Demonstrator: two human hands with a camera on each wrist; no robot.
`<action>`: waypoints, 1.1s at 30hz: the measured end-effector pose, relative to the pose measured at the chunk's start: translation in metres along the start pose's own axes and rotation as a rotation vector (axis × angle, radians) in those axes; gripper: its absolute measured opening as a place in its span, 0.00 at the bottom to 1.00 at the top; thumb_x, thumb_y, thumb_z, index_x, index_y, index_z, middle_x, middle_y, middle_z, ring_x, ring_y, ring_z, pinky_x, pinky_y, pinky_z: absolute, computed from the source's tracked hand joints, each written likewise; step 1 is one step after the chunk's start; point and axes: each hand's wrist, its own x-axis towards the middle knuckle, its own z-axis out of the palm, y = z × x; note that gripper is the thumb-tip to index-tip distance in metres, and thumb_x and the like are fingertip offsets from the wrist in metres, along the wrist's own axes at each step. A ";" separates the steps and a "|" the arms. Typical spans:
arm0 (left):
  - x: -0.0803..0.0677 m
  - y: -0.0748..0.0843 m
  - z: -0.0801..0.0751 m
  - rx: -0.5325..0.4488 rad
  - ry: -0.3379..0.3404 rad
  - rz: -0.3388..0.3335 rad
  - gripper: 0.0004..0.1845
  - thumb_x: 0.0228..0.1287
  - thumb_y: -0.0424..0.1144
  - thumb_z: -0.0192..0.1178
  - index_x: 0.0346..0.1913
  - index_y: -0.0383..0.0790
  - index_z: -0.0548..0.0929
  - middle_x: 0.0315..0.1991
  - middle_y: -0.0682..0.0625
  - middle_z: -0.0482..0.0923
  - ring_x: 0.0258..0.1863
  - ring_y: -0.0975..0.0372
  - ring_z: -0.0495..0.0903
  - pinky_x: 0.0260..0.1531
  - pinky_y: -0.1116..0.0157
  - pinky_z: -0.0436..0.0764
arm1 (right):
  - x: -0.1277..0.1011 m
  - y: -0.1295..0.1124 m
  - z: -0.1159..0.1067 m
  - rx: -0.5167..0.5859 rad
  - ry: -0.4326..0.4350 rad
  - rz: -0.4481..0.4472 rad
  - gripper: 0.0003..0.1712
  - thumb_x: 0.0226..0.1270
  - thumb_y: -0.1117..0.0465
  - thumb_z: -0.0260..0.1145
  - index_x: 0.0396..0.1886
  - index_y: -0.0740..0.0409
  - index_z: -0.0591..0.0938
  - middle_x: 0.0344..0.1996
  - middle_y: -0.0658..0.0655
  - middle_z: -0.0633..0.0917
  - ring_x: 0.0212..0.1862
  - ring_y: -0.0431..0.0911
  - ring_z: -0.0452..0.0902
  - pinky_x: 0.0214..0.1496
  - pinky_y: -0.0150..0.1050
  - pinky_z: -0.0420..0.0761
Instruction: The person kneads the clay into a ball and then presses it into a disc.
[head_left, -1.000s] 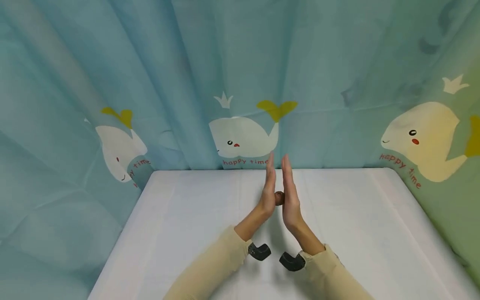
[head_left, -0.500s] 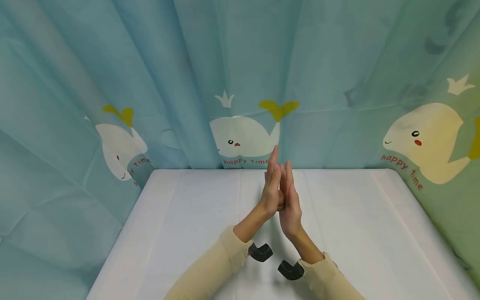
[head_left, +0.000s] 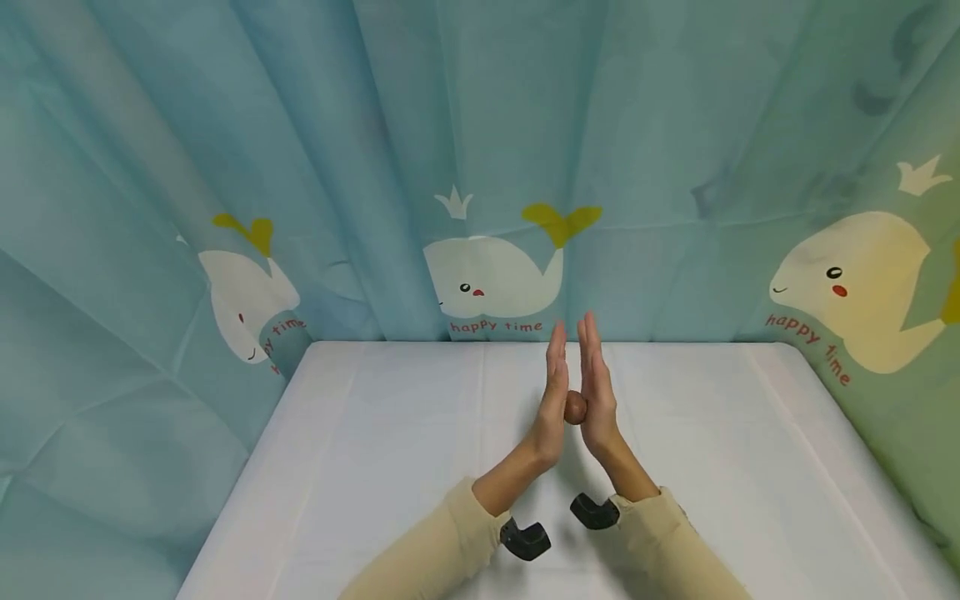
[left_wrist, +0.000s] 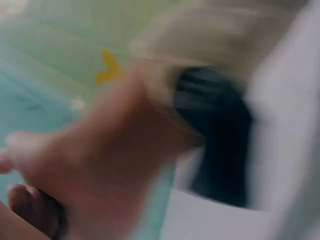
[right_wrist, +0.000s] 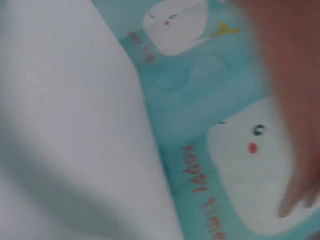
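A small brown ball (head_left: 575,407) sits between my two palms, above the white table. My left hand (head_left: 553,404) stands upright with straight fingers, its palm against the ball's left side. Opposite it, my right hand (head_left: 600,402) is also upright with straight fingers, touching the ball from the right. The fingertips of the two hands are apart. In the left wrist view the right hand (left_wrist: 95,165) is blurred, and a dark brown rounded shape shows low at the left. Only a blurred part of a hand (right_wrist: 295,85) enters the right wrist view; the ball is not visible there.
The white table (head_left: 390,433) spreads under both forearms. Behind it hangs a blue-green curtain (head_left: 510,125) printed with whales. A black curved wrist mount (head_left: 527,542) projects from the left cuff, and another black mount (head_left: 595,511) from the right.
My palms have slid past each other lengthwise with the ball between them. The left hand first reached farther forward; now it has drawn back while the right has moved forward. Both shifted slightly right.
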 end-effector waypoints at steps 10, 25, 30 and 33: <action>0.020 -0.020 -0.020 0.103 0.118 -0.023 0.33 0.84 0.56 0.21 0.85 0.52 0.39 0.84 0.56 0.35 0.81 0.61 0.35 0.76 0.42 0.38 | -0.014 -0.016 0.023 -0.073 -0.033 -0.058 0.34 0.85 0.44 0.28 0.86 0.42 0.43 0.84 0.56 0.44 0.51 0.32 0.79 0.46 0.29 0.76; 0.006 0.004 -0.007 -0.034 0.068 0.093 0.34 0.83 0.56 0.24 0.84 0.50 0.35 0.84 0.54 0.32 0.82 0.59 0.36 0.77 0.47 0.38 | -0.012 0.007 0.006 -0.141 -0.010 0.031 0.32 0.86 0.46 0.24 0.85 0.36 0.41 0.84 0.47 0.43 0.82 0.41 0.34 0.76 0.41 0.44; 0.019 -0.010 -0.020 0.197 0.082 0.133 0.34 0.83 0.56 0.25 0.85 0.53 0.38 0.84 0.55 0.34 0.82 0.60 0.35 0.76 0.43 0.40 | -0.023 0.001 0.017 -0.074 -0.017 0.010 0.33 0.86 0.44 0.26 0.85 0.36 0.37 0.84 0.54 0.42 0.78 0.41 0.46 0.58 0.30 0.64; 0.015 -0.026 -0.022 0.260 0.069 0.078 0.35 0.82 0.60 0.25 0.85 0.56 0.39 0.84 0.57 0.34 0.81 0.62 0.36 0.76 0.44 0.45 | -0.020 -0.007 0.018 -0.111 -0.007 -0.014 0.33 0.86 0.45 0.26 0.85 0.36 0.38 0.84 0.52 0.41 0.79 0.42 0.45 0.56 0.32 0.66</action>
